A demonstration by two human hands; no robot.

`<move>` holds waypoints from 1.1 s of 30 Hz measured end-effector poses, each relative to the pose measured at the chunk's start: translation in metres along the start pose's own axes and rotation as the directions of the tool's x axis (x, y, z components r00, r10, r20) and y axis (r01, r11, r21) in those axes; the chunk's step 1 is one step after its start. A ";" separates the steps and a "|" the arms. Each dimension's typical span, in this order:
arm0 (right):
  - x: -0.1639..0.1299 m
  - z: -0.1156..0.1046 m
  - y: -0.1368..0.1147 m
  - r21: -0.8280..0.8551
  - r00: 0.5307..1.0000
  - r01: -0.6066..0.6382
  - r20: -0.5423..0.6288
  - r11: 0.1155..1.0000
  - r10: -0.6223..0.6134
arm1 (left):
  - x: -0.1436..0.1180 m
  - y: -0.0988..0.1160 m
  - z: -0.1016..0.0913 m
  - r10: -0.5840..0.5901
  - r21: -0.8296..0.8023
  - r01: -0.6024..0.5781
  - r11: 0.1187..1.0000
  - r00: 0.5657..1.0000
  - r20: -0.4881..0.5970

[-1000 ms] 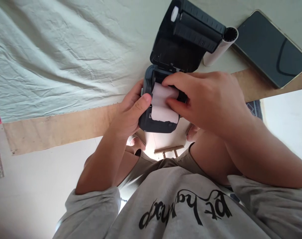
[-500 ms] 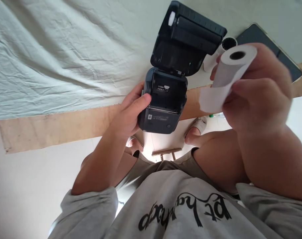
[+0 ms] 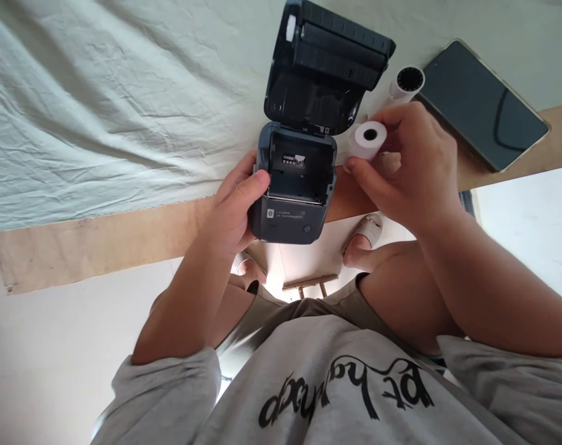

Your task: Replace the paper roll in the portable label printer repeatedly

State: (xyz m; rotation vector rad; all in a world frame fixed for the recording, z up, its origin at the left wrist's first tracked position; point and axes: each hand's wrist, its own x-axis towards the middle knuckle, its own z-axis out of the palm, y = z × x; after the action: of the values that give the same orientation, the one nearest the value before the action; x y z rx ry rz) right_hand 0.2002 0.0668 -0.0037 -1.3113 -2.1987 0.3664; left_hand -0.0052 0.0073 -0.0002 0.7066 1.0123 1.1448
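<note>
My left hand [image 3: 237, 207] grips a small dark portable label printer [image 3: 288, 219] by its left side, thumb over the edge of its paper bay. The printer's lid [image 3: 325, 68] is swung up, and the bay [image 3: 299, 179] under it holds no roll. Just right of the printer, my right hand [image 3: 415, 167] pinches a white paper roll [image 3: 365, 147] between thumb and fingers. The roll's end with its dark core hole faces up towards me. Part of the roll's lower side is hidden by the thumb.
Behind my right hand is a white cylinder [image 3: 401, 89] with a dark round end. A dark-screened phone or tablet [image 3: 487, 108] lies at the right. Pale green cloth [image 3: 123, 123] covers the table, whose bare wooden edge [image 3: 100, 244] runs along the front.
My right hand has brought the paper roll left and away from me, close to the printer. The roll's loose paper end no longer hangs in view. The printer has shifted slightly left.
</note>
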 end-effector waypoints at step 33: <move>0.007 -0.001 0.025 -0.036 0.996 0.087 -0.020 0.996 -0.088 | 0.000 -0.001 0.000 0.016 0.017 -0.016 1.000 1.000 0.008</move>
State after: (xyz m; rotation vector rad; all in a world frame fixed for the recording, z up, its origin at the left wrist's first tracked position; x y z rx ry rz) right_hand 0.2157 0.0853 -0.0129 -1.2268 -2.2447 0.2804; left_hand -0.0047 0.0069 -0.0004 0.7336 1.0123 1.1475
